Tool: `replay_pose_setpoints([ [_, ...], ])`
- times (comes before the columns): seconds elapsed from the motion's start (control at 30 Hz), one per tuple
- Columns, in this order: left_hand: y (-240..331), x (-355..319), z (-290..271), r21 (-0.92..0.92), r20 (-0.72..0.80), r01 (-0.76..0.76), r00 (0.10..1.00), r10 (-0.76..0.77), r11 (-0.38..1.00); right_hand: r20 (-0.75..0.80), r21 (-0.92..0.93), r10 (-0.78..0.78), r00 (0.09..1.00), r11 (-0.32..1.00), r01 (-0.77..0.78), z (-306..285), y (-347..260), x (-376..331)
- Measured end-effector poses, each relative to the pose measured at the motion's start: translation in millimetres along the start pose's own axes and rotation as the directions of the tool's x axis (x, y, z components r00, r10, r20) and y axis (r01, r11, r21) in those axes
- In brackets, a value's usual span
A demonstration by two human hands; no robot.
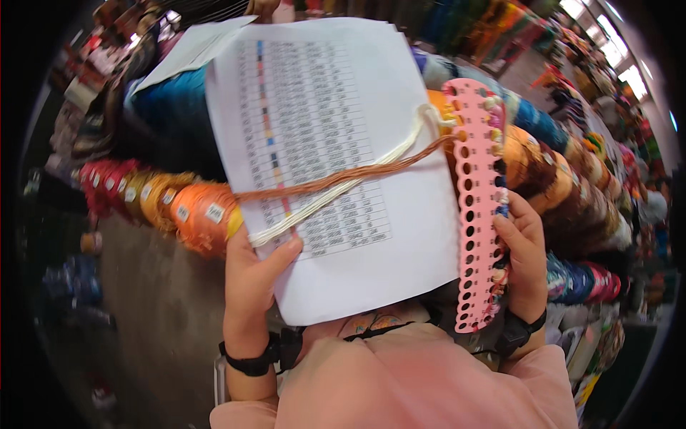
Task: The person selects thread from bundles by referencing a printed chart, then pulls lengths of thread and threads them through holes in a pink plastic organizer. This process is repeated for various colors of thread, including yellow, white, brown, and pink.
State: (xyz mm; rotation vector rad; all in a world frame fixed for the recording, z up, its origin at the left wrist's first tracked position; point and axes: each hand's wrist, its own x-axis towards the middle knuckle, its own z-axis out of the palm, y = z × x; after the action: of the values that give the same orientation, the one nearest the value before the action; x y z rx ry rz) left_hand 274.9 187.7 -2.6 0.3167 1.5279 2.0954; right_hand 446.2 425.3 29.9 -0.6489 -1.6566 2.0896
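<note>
So, left hand is pinning cream and brown threads onto the paper chart; right hand, at 3 o'clock, is gripping the pink holed card, mostly unfilled.

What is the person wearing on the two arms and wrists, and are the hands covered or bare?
Both hands are bare, with no gloves. The left hand has a black band around its wrist. The right hand has a black watch-like band on its wrist. Loose pale pink sleeves cover the arms below the wrists.
</note>
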Motion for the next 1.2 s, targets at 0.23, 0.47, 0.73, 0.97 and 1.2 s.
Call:
replay_pose_setpoints([
  [0.23, 14, -4, -20, 0.034, -0.077, -0.026, 0.997, 0.028, 0.999, 0.034, 0.043, 0.026, 0.999, 0.999, -0.027, 19, 6, 24],
  [0.47, 15, 14, -44, -0.029, -0.078, 0.018, 0.997, -0.02, 0.999, 0.054, -0.065, 0.066, 0.996, 0.996, -0.062, 30, 6, 41],
  [0.73, 17, 43, -89, 0.043, 0.104, 0.074, 0.991, -0.078, 0.996, -0.107, -0.066, -0.028, 0.994, 0.998, 0.022, 89, 10, 26],
  [0.97, 34, 44, -94, 0.068, 0.197, 0.088, 0.975, -0.1, 0.994, -0.128, 0.004, -0.037, 0.991, 0.999, 0.038, 116, 20, 23],
  [1.2, 53, 47, -101, 0.261, 0.218, 0.071, 0.967, -0.13, 0.963, -0.134, 0.007, -0.014, 0.991, 1.0, 0.015, 143, 22, 18],
])
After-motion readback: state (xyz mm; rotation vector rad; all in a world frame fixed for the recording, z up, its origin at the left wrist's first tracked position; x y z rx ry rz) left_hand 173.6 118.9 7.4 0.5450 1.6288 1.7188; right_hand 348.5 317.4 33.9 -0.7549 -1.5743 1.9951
